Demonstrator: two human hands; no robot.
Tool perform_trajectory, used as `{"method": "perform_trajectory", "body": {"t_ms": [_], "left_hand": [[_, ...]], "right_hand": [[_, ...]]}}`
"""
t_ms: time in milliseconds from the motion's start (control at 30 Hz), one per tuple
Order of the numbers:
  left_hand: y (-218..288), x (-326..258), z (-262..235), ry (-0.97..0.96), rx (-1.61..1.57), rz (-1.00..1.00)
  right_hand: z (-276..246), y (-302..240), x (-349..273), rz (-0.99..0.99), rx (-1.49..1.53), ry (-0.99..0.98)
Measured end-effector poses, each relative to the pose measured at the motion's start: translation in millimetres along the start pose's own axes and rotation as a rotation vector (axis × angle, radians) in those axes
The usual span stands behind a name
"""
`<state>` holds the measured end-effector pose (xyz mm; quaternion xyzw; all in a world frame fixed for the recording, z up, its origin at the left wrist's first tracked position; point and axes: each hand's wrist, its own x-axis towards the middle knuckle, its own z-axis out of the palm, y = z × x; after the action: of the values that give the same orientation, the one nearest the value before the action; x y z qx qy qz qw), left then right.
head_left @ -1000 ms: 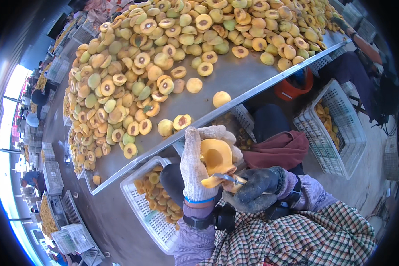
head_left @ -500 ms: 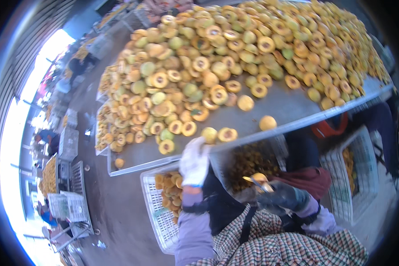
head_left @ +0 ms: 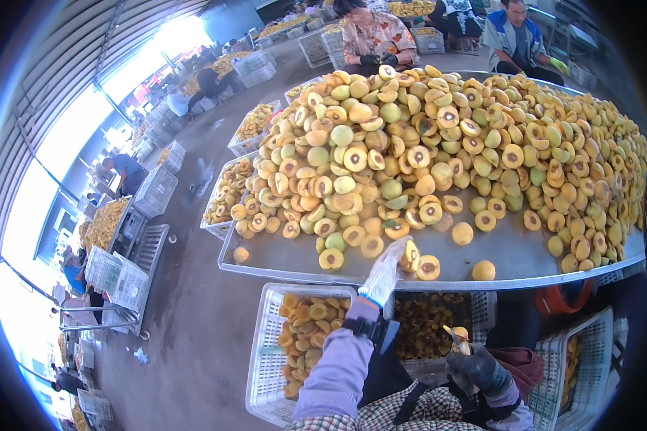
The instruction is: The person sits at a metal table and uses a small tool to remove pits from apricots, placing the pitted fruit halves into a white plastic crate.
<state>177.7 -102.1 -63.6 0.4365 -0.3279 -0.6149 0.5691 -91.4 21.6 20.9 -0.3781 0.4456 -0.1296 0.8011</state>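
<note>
My left hand (head_left: 383, 274), in a white glove, reaches to the near edge of the metal table (head_left: 309, 267). Its fingers close on a halved yellow peach (head_left: 410, 256) tilted on its edge. Right beside that lies another peach half (head_left: 428, 268), cut face up with a dark centre. Low over my lap, my right hand (head_left: 483, 370), in a dark glove, is closed round a small knife-like tool with a piece of yellow peach (head_left: 459, 333) at its tip. The glove hides most of the tool.
A big heap of halved peaches (head_left: 381, 172) covers the table. Below its near edge stand a white crate of peach pieces (head_left: 264, 352) and a crate of darker scraps (head_left: 431, 323). Another crate (head_left: 589, 359) is at right. Two people (head_left: 377, 36) sit beyond the table.
The view has tilted up, bringing the people across the table into sight. My left hand has moved onto a peach half at the table edge. My right hand still grips the tool low down.
</note>
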Motion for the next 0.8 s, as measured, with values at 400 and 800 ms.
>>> {"method": "perform_trajectory", "body": {"t_ms": [400, 800], "left_hand": [[63.3, -121.7, 110.3, -0.108, 0.928, 0.357], [47.8, -129.0, 108.7, -0.056, -0.120, 0.074]], "right_hand": [[16.6, 8.1, 13.0, -0.364, -0.272, 0.192], [34.7, -17.6, -17.7, -0.287, -0.152, 0.147]]}}
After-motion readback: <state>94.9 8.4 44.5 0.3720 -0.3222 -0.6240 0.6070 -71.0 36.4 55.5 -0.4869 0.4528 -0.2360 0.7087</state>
